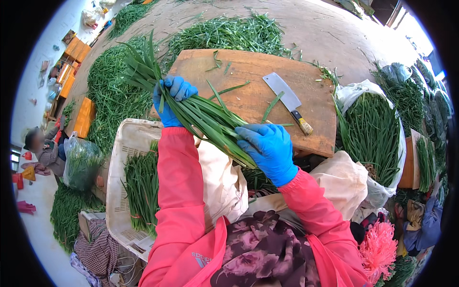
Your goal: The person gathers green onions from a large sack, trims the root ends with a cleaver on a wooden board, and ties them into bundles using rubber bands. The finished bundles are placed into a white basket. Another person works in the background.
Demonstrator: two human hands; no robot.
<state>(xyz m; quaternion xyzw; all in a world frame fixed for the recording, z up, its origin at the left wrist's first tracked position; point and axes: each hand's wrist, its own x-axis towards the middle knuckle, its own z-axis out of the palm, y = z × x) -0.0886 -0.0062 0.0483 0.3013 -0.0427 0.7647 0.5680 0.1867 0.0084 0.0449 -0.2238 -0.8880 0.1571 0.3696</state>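
A loose bundle of long green garlic chives (200, 114) runs slantwise across the front of me, leaf ends up at the left. My left hand (175, 97), in a blue glove, grips it near the leafy end. Lower down, my right hand (265, 147), also gloved in blue, is at the pale stem ends with its fingers against the stalks. Behind the bundle stands a wooden board (244, 68) with a few cut leaves scattered on it. A cleaver (285, 89) lies there, blade pointing away, a leaf across it.
Left of me, a white plastic basket (116, 211) holds tied chive bundles (141, 190). At the right stands a white plastic bag (358, 88) full of chives (373, 132). Leaf heaps (229, 34) cover the floor beyond the board. A person (50, 154) sits at far left.
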